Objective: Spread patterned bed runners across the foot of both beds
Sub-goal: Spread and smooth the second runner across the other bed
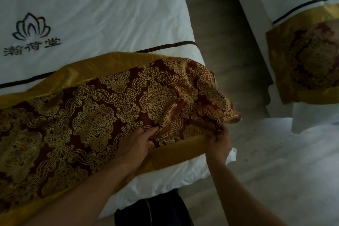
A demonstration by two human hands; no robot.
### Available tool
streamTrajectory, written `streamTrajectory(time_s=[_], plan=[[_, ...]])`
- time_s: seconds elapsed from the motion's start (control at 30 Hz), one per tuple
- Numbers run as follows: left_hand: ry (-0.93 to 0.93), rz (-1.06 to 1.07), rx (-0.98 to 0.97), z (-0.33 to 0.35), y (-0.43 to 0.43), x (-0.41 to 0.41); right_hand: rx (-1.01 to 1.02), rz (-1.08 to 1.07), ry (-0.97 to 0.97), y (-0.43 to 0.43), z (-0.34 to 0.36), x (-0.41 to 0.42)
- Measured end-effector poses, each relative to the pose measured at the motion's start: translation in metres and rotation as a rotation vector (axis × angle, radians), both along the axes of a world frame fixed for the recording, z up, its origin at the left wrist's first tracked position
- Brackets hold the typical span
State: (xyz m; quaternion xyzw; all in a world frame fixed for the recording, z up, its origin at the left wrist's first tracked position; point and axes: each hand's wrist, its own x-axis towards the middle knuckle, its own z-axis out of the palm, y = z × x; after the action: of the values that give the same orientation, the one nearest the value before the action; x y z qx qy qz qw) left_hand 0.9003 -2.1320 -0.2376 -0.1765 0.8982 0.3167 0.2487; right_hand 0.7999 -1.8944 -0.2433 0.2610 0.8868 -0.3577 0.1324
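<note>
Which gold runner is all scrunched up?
The near bed's runner, its end bunched between the left hand and right hand. The far bed's runner lies flat.

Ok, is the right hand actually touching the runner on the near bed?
Touching. The head view shows the right hand gripping the bunched end of the runner, with the cloth gathered inside its curled grasp.
</note>
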Motion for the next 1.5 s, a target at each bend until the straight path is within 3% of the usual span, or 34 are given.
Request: streamTrajectory(time_s=[0.27, 0.37, 0.43, 0.57, 0.67, 0.83, 1.03, 1.2, 1.37, 1.5], plan=[[-0.075, -0.063, 0.02, 0.001, 0.02, 0.0, -0.005, 0.127, -0.191, 0.071, 0.015, 0.06], [-0.074, -0.078, -0.001, -0.003, 0.022, -0.001, 0.24, 0.066, -0.335, 0.08, 0.005, 0.057], [-0.052, -0.085, -0.052, -0.006, 0.02, -0.004, 0.34, 0.113, -0.243, 0.07, 0.007, 0.033], [-0.053, -0.086, -0.172, -0.014, 0.01, -0.015, 0.246, 0.375, 0.003, 0.022, 0.005, -0.034], [-0.136, -0.091, -0.116, -0.024, 0.003, -0.017, 0.254, 0.616, 0.114, -0.026, -0.003, -0.093], [-0.273, -0.103, 0.025, -0.036, -0.01, -0.028, 0.263, 0.933, -0.041, -0.096, -0.036, -0.153], [-0.319, -0.041, 0.118, -0.041, -0.02, -0.034, 0.225, 0.901, -0.176, -0.097, -0.041, -0.146], [-0.377, -0.044, 0.161, -0.037, -0.023, -0.043, -0.079, 0.814, -0.265, -0.08, -0.023, -0.138], [-0.386, -0.039, 0.201, -0.04, -0.028, -0.046, 0.259, 0.857, -0.01, -0.079, -0.027, -0.164], [-0.393, -0.05, 0.205, -0.042, -0.029, -0.046, 0.243, 0.892, -0.204, -0.086, -0.035, -0.167]])
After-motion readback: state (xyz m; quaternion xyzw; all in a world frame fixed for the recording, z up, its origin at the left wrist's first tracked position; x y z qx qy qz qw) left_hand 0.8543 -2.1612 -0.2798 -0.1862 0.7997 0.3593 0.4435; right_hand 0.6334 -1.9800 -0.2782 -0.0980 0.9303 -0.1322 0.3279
